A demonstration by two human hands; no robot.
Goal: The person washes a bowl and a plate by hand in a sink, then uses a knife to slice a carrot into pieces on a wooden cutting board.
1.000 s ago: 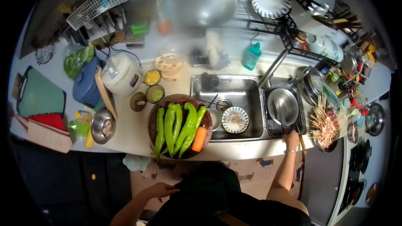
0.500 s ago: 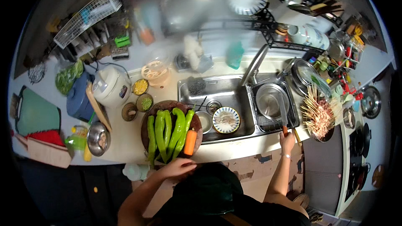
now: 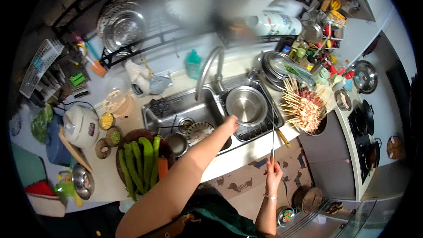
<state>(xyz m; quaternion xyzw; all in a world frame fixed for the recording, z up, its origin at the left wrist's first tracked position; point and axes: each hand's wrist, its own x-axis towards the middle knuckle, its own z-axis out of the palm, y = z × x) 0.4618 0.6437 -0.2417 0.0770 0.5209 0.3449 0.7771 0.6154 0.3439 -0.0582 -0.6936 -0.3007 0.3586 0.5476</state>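
- Knife, head view: held out in front of the body, seen nearly edge-on, its blade pointing away from the person over the right side of the black rack.
- Right hand: wrapped around the knife's brown handle.
- Left hand: reached across to the near left rim of a metal pot; I cannot tell whether the fingers grip it or only touch.
- Metal pot: upright on the rack, at the right end of the sink.
- Striped bowl: in the sink's left basin, partly hidden by the left forearm.
- Green peppers and an orange carrot: side by side on a round board, left of the sink.
- Skewers: bundled with pinkish pieces, right of the rack.
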